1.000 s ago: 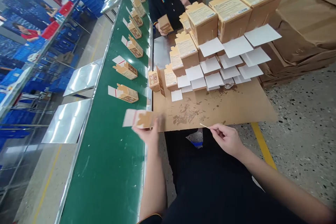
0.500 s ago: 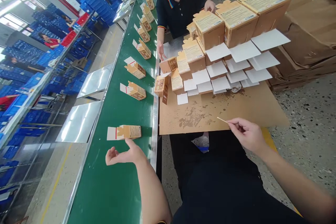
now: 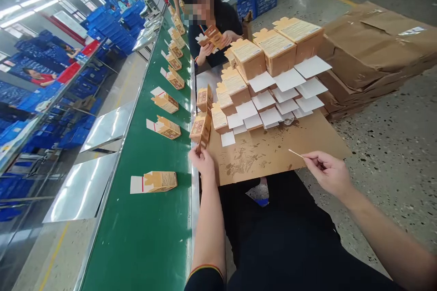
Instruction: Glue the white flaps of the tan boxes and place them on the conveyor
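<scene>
My left hand (image 3: 204, 162) has its thumb and fingers closed on the lower end of a brown printed carton (image 3: 201, 128). This carton stands at the belt-side edge of the cardboard-covered table. In front of the table's right part, my right hand (image 3: 327, 172) pinches a thin cotton swab (image 3: 295, 153), its tip pointing left. Another brown carton (image 3: 204, 98) sits just behind the one at my left hand. To the right, tan cartons (image 3: 251, 61) are stacked in tiers with white flaps (image 3: 265, 100) sticking out toward me.
Open cartons (image 3: 165, 182) stand in a row on the green conveyor belt (image 3: 146, 236). Across the table a co-worker (image 3: 225, 16) holds a carton (image 3: 212, 37) in both hands. A roll of clear tape (image 3: 288, 119) lies below the stack. Brown-wrapped bundles (image 3: 375, 54) stand at right.
My left hand has moved from over the belt to the carton at the table edge and closed on it. The co-worker has lifted a carton. My right hand still holds the swab.
</scene>
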The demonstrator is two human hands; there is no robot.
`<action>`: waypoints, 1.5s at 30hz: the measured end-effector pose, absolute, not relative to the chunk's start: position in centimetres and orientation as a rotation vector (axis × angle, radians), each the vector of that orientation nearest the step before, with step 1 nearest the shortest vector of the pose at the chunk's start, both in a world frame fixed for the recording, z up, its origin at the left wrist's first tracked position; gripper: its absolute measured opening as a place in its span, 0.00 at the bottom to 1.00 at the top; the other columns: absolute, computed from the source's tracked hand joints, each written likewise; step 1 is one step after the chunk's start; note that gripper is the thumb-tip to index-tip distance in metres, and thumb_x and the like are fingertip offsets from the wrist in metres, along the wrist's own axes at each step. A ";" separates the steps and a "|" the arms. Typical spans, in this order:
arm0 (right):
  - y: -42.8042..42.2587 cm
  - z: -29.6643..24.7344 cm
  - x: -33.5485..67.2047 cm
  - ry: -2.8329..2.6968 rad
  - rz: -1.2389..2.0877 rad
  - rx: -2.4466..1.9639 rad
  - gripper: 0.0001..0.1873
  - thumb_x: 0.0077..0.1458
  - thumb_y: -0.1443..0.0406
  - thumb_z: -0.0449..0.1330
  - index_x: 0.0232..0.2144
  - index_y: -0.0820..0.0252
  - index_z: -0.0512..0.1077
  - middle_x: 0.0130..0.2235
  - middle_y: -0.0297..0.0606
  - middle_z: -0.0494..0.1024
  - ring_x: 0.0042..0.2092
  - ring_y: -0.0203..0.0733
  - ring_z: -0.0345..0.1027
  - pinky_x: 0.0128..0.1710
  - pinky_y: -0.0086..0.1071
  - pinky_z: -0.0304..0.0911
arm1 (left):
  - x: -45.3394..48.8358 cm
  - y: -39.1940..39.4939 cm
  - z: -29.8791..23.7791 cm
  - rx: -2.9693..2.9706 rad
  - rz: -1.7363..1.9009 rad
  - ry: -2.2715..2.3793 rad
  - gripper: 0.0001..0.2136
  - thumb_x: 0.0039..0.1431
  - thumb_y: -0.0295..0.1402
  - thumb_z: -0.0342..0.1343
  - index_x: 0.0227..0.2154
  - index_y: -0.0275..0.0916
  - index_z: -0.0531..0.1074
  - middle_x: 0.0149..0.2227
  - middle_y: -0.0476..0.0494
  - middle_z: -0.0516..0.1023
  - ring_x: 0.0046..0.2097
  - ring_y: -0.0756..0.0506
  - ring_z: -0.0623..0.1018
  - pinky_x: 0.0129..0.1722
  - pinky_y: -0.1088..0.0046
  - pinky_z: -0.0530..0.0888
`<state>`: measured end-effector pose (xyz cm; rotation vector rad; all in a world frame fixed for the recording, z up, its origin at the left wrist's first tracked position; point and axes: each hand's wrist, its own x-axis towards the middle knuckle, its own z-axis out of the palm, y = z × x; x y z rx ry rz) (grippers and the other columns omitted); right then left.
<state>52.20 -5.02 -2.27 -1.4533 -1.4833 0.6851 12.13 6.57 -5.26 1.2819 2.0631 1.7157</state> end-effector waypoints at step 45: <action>-3.8 -7.0 40.8 -2.159 0.504 -1.206 0.16 0.73 0.73 0.53 0.35 0.57 0.76 0.27 0.38 0.76 0.30 0.44 0.67 0.38 0.38 0.59 | 17.0 -0.8 -4.3 0.862 1.535 1.553 0.43 0.50 0.58 0.81 0.60 0.46 0.65 0.67 0.29 0.78 0.69 0.34 0.81 0.68 0.51 0.81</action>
